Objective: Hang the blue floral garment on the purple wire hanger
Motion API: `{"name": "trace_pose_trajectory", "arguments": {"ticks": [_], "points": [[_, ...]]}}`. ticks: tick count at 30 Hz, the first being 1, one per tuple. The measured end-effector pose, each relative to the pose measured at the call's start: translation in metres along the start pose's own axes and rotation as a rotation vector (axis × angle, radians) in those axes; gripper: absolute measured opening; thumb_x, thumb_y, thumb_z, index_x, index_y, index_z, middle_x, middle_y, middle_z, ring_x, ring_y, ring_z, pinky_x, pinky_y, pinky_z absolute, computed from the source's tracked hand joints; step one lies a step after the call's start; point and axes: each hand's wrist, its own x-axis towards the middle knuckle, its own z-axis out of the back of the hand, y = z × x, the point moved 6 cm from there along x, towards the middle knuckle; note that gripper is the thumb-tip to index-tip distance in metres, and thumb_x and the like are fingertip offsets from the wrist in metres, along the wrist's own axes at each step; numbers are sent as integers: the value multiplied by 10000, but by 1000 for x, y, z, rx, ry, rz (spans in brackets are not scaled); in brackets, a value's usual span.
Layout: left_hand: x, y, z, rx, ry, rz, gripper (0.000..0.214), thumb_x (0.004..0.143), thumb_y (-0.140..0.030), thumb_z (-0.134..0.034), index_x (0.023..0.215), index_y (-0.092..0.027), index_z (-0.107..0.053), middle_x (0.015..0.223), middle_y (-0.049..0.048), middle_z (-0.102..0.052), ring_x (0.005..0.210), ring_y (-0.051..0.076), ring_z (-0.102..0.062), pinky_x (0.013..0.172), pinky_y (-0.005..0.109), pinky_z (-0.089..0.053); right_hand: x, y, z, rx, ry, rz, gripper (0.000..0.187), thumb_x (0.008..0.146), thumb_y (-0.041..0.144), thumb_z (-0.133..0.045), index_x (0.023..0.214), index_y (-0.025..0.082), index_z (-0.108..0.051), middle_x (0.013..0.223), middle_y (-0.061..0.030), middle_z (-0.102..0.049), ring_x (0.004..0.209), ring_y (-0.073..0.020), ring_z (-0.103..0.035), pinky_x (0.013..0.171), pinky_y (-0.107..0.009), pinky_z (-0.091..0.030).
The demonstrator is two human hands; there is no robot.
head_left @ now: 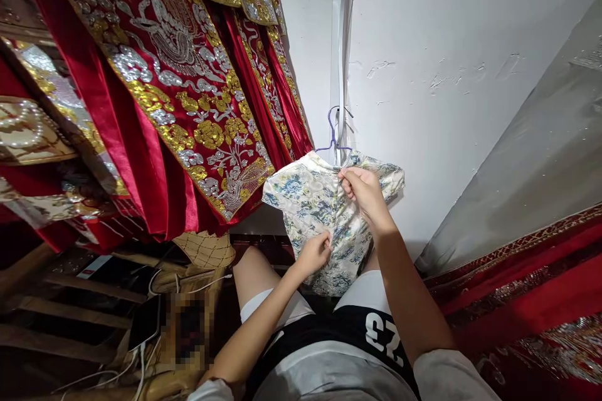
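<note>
A short-sleeved floral shirt [308, 207], cream with blue and yellow flowers, hangs in front of me on a purple hanger [333, 131]. My right hand [362, 190] is closed in a pinch at the neckline, at the top of the shirt's centre line. Lower down along the same line, my left hand [316, 254] pinches the front fabric. Any small fastener between the fingers is too small to make out. The shirt's lower part hangs between my knees.
Red embroidered cloths [188, 75] with gold and silver sequins hang at left. A white wall [423, 25] stands ahead. On a wooden chair [89, 288] at lower left lie a phone [145, 322] and white cables [141, 363]. More red cloth [531, 301] is at right.
</note>
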Motion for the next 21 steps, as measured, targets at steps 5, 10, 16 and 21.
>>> {"name": "trace_pose_trajectory", "arguments": {"ticks": [5, 10, 16, 21], "points": [[41, -97, 73, -14, -343, -284, 354, 990, -315, -577, 1322, -208, -512, 945, 39, -679, 848, 177, -641, 798, 306, -496, -13, 10, -4, -79, 64, 63, 202, 852, 362, -648, 753, 186, -644, 514, 62, -498, 465, -82, -404, 467, -212, -292], [76, -163, 91, 201, -370, -418, 139, 1017, -293, -546, 975, -195, -636, 814, 11, -664, 703, 141, -595, 696, 270, -453, -10, 1, -1, -107, 15, 128, 178, 841, 358, -646, 758, 201, -626, 524, 60, -496, 487, -101, -416, 483, -231, -298], [69, -158, 141, 63, -724, -429, 152, 1003, -292, -574, 896, -194, -622, 787, 3, -616, 719, 131, -568, 680, 256, -438, -24, -89, 8, -38, -38, -114, 301, 720, 425, -702, 605, 226, -507, 496, 66, -427, 485, -95, -343, 477, -239, -236], [31, -52, 191, -709, -1048, -124, 318, 960, -315, -633, 699, -191, -500, 675, -41, -502, 599, 86, -484, 638, 201, -445, -60, -126, -2, 43, 128, -244, 295, 724, 467, -606, 584, 235, -490, 458, 63, -392, 438, -93, -296, 461, -252, -224]]}}
